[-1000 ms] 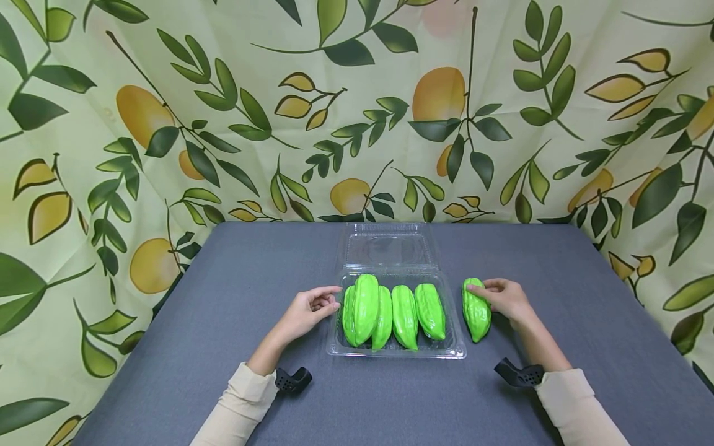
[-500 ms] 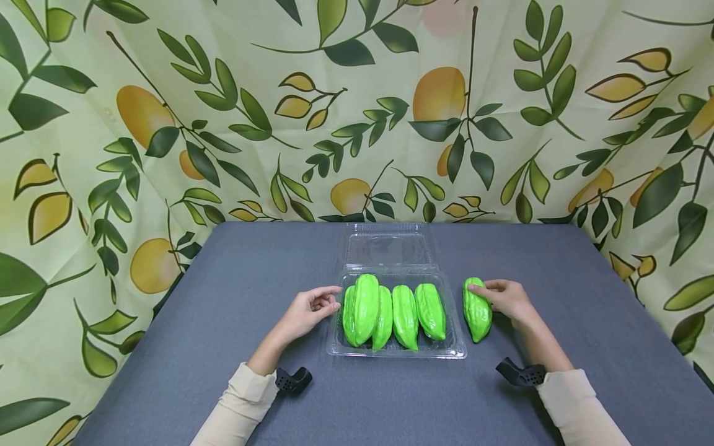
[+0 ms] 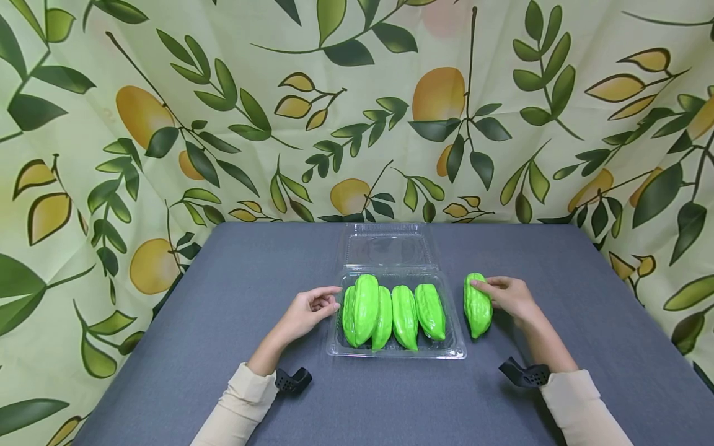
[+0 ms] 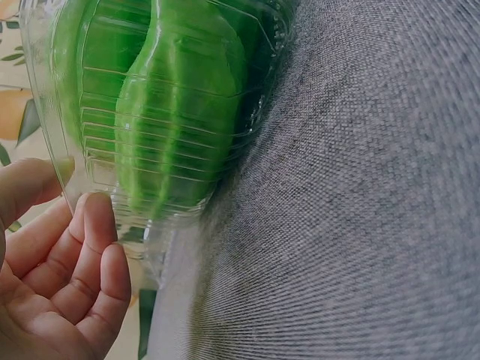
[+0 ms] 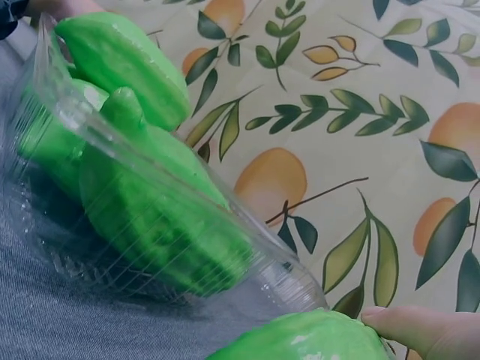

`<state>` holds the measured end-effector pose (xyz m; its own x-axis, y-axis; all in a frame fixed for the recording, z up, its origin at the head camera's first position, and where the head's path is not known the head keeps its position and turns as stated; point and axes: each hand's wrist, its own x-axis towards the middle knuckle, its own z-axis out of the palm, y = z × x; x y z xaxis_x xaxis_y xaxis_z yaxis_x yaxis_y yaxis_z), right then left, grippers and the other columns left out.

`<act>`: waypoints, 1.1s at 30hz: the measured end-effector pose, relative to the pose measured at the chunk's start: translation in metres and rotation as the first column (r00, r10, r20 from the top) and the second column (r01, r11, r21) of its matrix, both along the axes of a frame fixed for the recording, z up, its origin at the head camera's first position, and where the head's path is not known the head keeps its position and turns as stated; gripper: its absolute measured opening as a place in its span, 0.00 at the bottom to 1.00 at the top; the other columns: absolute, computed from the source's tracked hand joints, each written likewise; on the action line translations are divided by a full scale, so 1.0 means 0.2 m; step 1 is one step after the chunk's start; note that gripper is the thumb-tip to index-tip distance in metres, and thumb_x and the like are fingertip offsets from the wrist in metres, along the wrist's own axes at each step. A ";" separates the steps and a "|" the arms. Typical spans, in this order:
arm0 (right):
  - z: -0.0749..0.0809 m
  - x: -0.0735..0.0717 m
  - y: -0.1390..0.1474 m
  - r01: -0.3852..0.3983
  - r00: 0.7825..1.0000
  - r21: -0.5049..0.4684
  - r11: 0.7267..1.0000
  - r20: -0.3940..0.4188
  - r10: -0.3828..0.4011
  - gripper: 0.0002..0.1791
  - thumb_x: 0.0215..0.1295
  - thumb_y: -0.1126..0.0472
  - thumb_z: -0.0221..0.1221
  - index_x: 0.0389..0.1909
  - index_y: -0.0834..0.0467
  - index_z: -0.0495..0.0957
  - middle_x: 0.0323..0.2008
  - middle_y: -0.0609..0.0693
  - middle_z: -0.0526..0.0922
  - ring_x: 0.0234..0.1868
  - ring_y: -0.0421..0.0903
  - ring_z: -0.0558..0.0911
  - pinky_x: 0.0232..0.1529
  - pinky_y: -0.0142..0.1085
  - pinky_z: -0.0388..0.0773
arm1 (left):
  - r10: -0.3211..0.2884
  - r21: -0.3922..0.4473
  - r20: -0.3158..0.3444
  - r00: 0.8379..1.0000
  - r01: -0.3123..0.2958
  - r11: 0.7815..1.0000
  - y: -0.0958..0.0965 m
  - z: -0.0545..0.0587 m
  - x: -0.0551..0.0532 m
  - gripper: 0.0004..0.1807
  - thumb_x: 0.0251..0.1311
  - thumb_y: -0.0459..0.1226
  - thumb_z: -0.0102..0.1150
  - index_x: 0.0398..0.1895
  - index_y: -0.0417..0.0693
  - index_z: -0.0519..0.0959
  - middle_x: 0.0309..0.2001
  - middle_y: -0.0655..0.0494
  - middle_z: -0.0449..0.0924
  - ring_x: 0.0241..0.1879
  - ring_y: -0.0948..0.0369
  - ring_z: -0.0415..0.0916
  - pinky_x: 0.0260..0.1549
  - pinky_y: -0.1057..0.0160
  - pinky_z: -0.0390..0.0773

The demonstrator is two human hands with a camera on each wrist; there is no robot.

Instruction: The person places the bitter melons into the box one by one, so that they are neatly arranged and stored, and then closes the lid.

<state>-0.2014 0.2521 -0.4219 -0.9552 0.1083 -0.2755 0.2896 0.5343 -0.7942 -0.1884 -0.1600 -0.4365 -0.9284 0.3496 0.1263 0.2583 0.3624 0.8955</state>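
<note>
In the head view, my right hand (image 3: 510, 297) pinches a bright green bitter melon (image 3: 478, 310) near its upper end, just right of a clear plastic clamshell container (image 3: 390, 354). The right wrist view shows one digit (image 5: 405, 326) on top of the held bitter melon (image 5: 307, 341); the other fingers are hidden there. At the container's left side, my left hand (image 3: 305, 311) grips the rim. One fingertip shows through the clear rim (image 4: 56, 150) in the left wrist view, with the other fingers of the left hand (image 4: 67, 270) curled beside it. Several bitter melons (image 3: 404, 316) lie inside, one on top of others at the left.
The container's open lid (image 3: 390, 244) lies flat behind it on the grey cloth-covered table (image 3: 268, 254). A patterned curtain (image 3: 357, 142) hangs beyond the table's back edge. Black wrist mounts (image 3: 294, 380) sit at both cuffs.
My right hand has moved slightly up and to the right in the head view, and the bitter melon it holds has moved with it. The left hand and the container have stayed in place.
</note>
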 end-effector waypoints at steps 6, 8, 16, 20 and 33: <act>0.04 0.02 -0.02 -0.018 1.000 -0.007 1.000 0.013 0.018 0.44 0.65 0.38 0.55 0.64 0.74 0.64 0.62 0.73 0.68 0.34 0.34 0.80 0.37 0.25 0.77 | -0.002 0.002 -0.001 1.000 0.002 1.000 0.00 0.00 0.00 0.19 0.62 0.30 0.59 0.55 0.30 0.76 0.37 0.37 0.79 0.30 0.75 0.71 0.33 0.75 0.75; 0.05 0.02 -0.02 -0.022 1.000 -0.001 1.000 0.015 0.022 0.45 0.65 0.38 0.54 0.65 0.73 0.63 0.63 0.73 0.67 0.35 0.34 0.80 0.39 0.27 0.78 | -0.001 0.003 -0.002 1.000 0.001 1.000 0.00 0.00 0.00 0.19 0.62 0.30 0.59 0.55 0.30 0.76 0.38 0.37 0.79 0.30 0.75 0.71 0.33 0.75 0.75; 0.09 0.03 -0.04 -0.034 0.999 0.022 0.999 0.003 0.034 0.46 0.66 0.36 0.52 0.67 0.72 0.61 0.65 0.73 0.65 0.42 0.42 0.82 0.50 0.38 0.80 | -0.002 0.000 -0.008 1.000 0.002 1.000 0.00 0.00 0.00 0.18 0.62 0.30 0.59 0.55 0.31 0.76 0.38 0.37 0.79 0.31 0.75 0.71 0.33 0.75 0.75; 0.10 0.03 -0.06 -0.035 0.999 0.015 0.999 -0.008 0.036 0.45 0.66 0.36 0.52 0.66 0.72 0.62 0.65 0.72 0.65 0.44 0.43 0.82 0.49 0.37 0.81 | -0.001 0.000 -0.005 1.000 0.001 1.000 0.00 -0.01 0.00 0.19 0.62 0.30 0.59 0.55 0.31 0.76 0.38 0.37 0.79 0.31 0.75 0.71 0.33 0.75 0.75; 0.14 0.05 -0.11 -0.078 0.996 -0.021 0.997 -0.051 0.076 0.42 0.67 0.40 0.53 0.66 0.72 0.62 0.65 0.71 0.67 0.44 0.38 0.80 0.44 0.29 0.81 | 0.000 0.001 -0.002 1.000 0.000 1.000 0.00 0.00 0.00 0.19 0.62 0.30 0.59 0.55 0.30 0.76 0.38 0.37 0.78 0.31 0.75 0.71 0.33 0.75 0.74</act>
